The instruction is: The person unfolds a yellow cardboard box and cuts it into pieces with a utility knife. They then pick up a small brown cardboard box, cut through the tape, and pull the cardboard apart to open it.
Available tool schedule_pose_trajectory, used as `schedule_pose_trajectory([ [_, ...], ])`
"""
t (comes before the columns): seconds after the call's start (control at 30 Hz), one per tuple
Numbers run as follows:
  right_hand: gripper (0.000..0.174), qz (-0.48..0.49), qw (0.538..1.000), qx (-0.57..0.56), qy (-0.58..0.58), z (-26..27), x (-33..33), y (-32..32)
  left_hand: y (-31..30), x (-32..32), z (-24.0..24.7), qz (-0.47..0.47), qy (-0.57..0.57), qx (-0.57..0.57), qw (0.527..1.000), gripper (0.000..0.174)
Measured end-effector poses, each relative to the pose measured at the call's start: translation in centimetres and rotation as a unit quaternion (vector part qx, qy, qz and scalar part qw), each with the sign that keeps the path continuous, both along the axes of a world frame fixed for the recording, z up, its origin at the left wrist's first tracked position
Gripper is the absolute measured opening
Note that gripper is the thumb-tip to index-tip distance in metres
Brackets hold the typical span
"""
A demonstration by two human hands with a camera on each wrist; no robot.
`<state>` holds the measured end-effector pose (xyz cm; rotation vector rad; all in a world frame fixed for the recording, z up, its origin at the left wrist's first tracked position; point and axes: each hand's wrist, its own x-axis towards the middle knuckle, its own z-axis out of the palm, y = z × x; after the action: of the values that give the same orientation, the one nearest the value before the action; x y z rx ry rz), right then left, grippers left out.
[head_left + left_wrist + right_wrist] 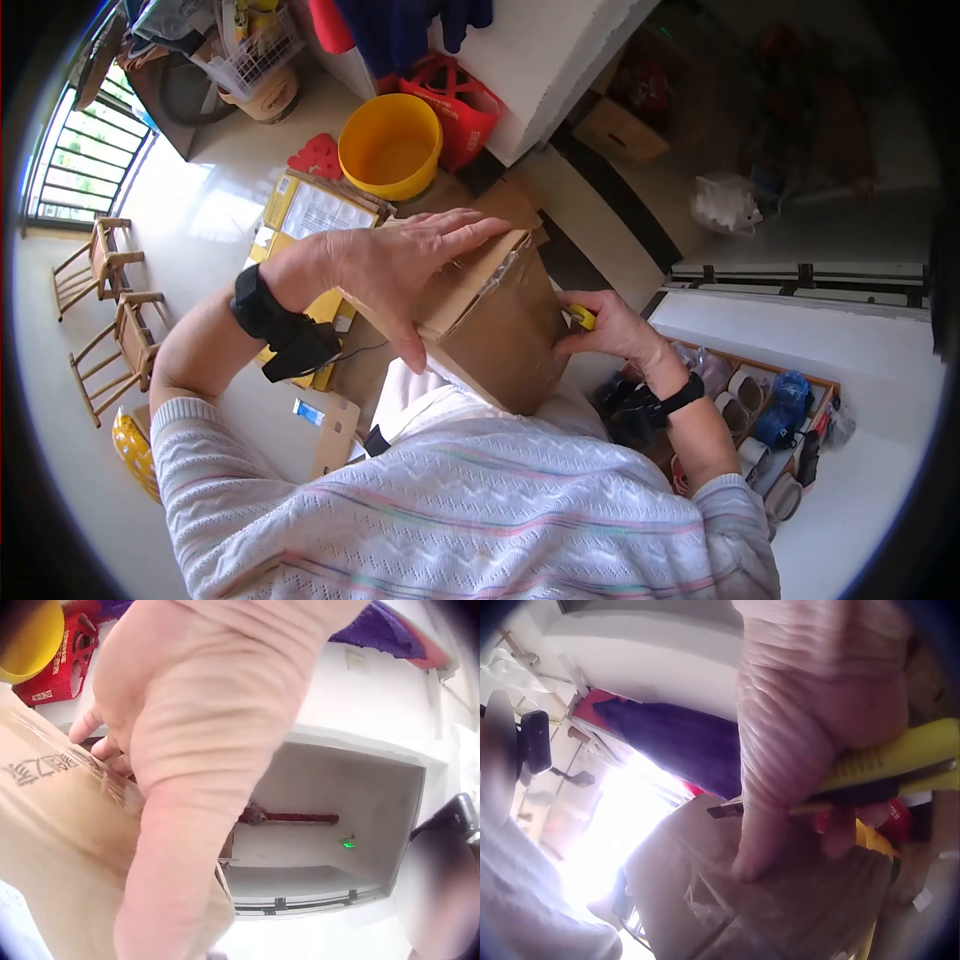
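Observation:
In the head view a taped brown cardboard box [508, 345] is tilted close against the person's lap. The left hand [395, 262] rests across its upper side, fingers straight and spread, thumb down along the near side. Printed characters and clear tape show on the box [60, 787] in the left wrist view. At the box's right side, the right hand [620, 328] grips a yellow utility knife [580, 317]. The right wrist view shows the knife [900, 754] lying across the palm, its dark blade tip past the thumb, while the thumb touches the cardboard.
Beyond the box stand a yellow bucket [390, 150] and a red bag [455, 108]. A yellow carton [275, 215] lies to the left, with wooden chairs [120, 335] farther off. On the right is a shoe rack [825, 385] holding shoes and plastic bags.

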<state>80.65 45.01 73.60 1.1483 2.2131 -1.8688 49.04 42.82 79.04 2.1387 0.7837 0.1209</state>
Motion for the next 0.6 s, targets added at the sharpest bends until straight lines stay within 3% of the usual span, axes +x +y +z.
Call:
schedule_pose_trajectory([
  [0.07,0.055,0.004,1.0,0.014,0.0,0.3,-0.1,-0.1,-0.2,0.3,-0.6,0.016,-0.044,0.031,0.998,0.138],
  [0.13,0.052,0.013,1.0,0.028,-0.001,1.0,-0.6,-0.2,-0.2,0.4,-0.5,0.044,-0.082,-0.012,0.996,0.133],
  [0.17,0.053,-0.041,0.998,-0.044,-0.025,1.6,-1.2,-0.2,-0.4,0.2,-0.4,0.046,-0.085,-0.011,0.995,0.133],
  [0.2,0.053,-0.094,0.987,-0.117,-0.048,2.0,-1.5,-0.2,-0.6,-0.2,-0.1,0.09,-0.054,0.006,0.994,0.126],
  [0.23,0.053,-0.091,0.988,-0.118,-0.048,1.7,-1.6,0.0,-0.8,-0.5,0.1,0.134,-0.021,0.023,0.991,0.121],
  [0.3,0.056,-0.201,0.977,-0.029,-0.066,0.8,-1.6,0.2,-1.5,-0.5,0.4,0.187,0.037,0.047,0.98,0.119],
  [0.4,0.058,-0.203,0.976,-0.06,-0.049,0.6,-1.0,1.0,-1.9,0.9,0.1,0.267,0.134,0.095,0.95,0.112],
  [0.47,0.051,-0.19,0.979,-0.071,-0.027,0.8,-1.6,1.1,-1.7,1.6,-1.5,0.323,0.202,0.186,0.906,0.109],
  [0.53,0.045,-0.164,0.971,-0.171,0.013,1.8,-3.5,1.0,-1.6,2.1,-3.9,0.335,0.196,0.224,0.894,0.109],
  [0.6,0.038,-0.168,0.973,-0.16,0.019,2.7,-5.3,1.0,-1.4,3.1,-4.9,0.348,0.238,0.252,0.871,0.11],
])
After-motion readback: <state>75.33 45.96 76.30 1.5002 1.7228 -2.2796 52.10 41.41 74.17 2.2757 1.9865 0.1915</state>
